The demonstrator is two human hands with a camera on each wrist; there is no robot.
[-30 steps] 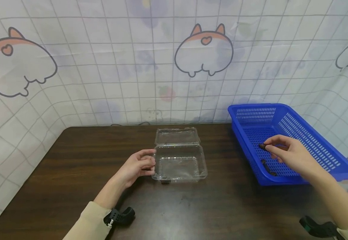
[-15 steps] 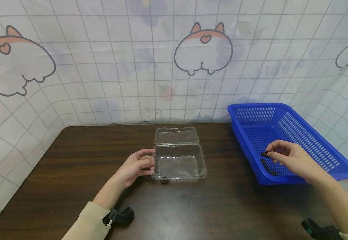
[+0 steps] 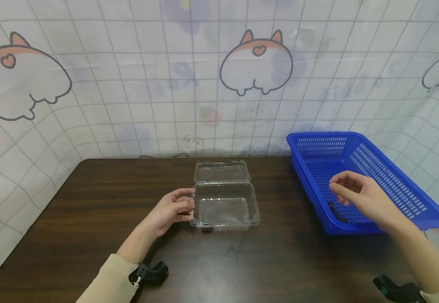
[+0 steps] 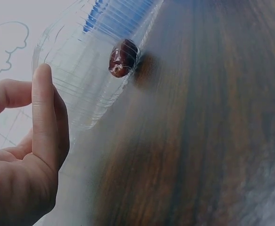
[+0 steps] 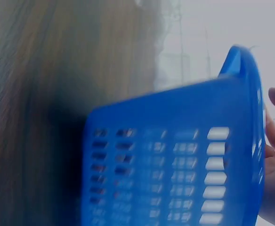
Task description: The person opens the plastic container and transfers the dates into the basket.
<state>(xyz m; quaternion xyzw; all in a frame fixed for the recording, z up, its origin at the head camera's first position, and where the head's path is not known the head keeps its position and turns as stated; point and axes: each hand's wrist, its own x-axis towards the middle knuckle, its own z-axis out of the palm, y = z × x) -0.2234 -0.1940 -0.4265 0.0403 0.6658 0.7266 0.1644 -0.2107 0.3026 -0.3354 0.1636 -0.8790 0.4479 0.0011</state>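
Observation:
A clear plastic clamshell container [image 3: 225,206] stands open at mid-table, its lid [image 3: 222,171] lying back. My left hand [image 3: 174,209] holds its left rim, thumb on top and fingers against the side wall. In the left wrist view a dark red date [image 4: 123,57] shows through the container wall [image 4: 81,89], beside my left fingers [image 4: 43,117]. My right hand [image 3: 355,195] hovers over the blue basket [image 3: 401,185] with its fingers curled; no date shows at its fingertips. Two dark dates [image 3: 336,212] lie at the basket's near left corner. The right wrist view shows the basket wall [image 5: 175,165], blurred.
The dark wooden table [image 3: 91,202] is backed by a tiled cartoon-print curtain [image 3: 128,84] that wraps round both sides. The basket sits at the table's right edge. Black wrist mounts [image 3: 147,271] show near the front edge.
My right hand dipped into the basket pinching a dark date, then rose a little; the date is no longer visible at its fingertips. The left hand and container have stayed put.

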